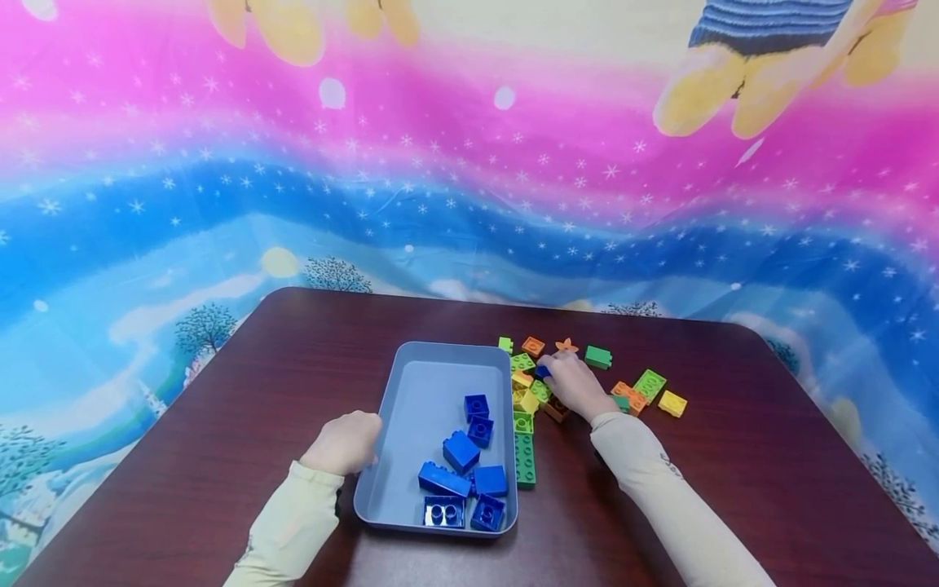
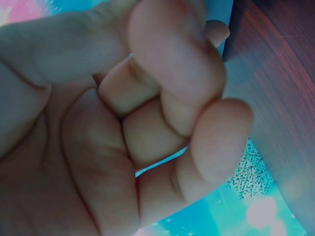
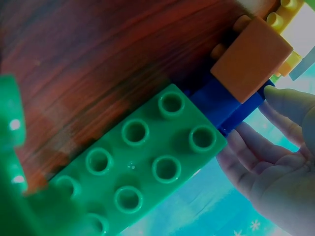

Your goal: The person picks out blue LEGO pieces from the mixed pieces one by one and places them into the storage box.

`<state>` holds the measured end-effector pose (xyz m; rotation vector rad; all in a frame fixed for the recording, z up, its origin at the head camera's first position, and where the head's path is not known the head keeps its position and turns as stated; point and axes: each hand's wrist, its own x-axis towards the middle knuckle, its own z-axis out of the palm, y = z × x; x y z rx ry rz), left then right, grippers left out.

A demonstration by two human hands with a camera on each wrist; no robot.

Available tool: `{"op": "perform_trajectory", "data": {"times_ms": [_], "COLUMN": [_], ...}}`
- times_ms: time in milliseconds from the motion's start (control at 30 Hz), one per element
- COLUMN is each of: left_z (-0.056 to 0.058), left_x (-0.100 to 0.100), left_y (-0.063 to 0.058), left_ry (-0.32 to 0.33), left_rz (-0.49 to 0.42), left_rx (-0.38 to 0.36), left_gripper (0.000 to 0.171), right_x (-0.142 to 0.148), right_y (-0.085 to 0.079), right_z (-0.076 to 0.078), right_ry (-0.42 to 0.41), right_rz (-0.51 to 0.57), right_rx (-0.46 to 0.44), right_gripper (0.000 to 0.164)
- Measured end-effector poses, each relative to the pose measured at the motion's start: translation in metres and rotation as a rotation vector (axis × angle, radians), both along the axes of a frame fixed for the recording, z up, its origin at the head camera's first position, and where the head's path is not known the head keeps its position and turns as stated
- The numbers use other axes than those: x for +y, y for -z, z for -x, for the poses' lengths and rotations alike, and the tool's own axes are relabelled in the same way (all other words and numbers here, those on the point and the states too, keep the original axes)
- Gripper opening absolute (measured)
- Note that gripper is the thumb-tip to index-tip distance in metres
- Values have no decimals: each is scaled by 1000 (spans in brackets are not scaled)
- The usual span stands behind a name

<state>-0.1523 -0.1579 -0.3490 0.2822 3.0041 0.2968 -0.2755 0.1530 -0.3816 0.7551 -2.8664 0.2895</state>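
Note:
A grey-blue tray (image 1: 411,383) stands on the table with several blue toy bricks (image 1: 460,451) lying in its right and near parts. My left hand (image 1: 343,443) grips the tray's left rim; in the left wrist view its curled fingers (image 2: 211,142) hide most of the rim. Right of the tray, my right hand (image 1: 575,383) pinches a blue brick (image 1: 543,371) within the loose pile. The right wrist view shows thumb and fingers at the end of that blue brick (image 3: 211,105), between an orange-brown brick (image 3: 253,59) and a long green brick (image 3: 147,152).
Loose green, yellow and orange bricks lie right of the tray, among them a green brick (image 1: 597,357), a yellow one (image 1: 672,403) and an orange star-shaped piece (image 1: 566,346). A long green brick (image 1: 524,461) lies against the tray's right side. A printed cloth (image 1: 469,204) hangs behind the table.

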Motion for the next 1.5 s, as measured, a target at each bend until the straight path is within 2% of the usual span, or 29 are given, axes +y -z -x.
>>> {"op": "perform_trajectory", "data": {"times_ms": [400,800,1067,1367,1500], "left_z": [0,0,-1,-1,-1], "left_x": [0,0,0,0,0], "left_y": [0,1,1,1,2], "left_ry": [14,16,19,17,12], "left_rz": [-4,6,0,6,9], "left_rx": [13,29,27,31,31], "left_gripper": [15,16,15,16,15], "right_x": [2,-1,-9,-19,-23], "right_y": [-3,-21,-33,-40,-40], "right_z": [-5,-17,-31,-46,-52], "right_ry": [-8,-39,-84,-88,-111], "right_rz": [-16,37,68,95,101], "right_rx": [129,237,303,233,238], "right_gripper": [23,25,26,27,26]}}
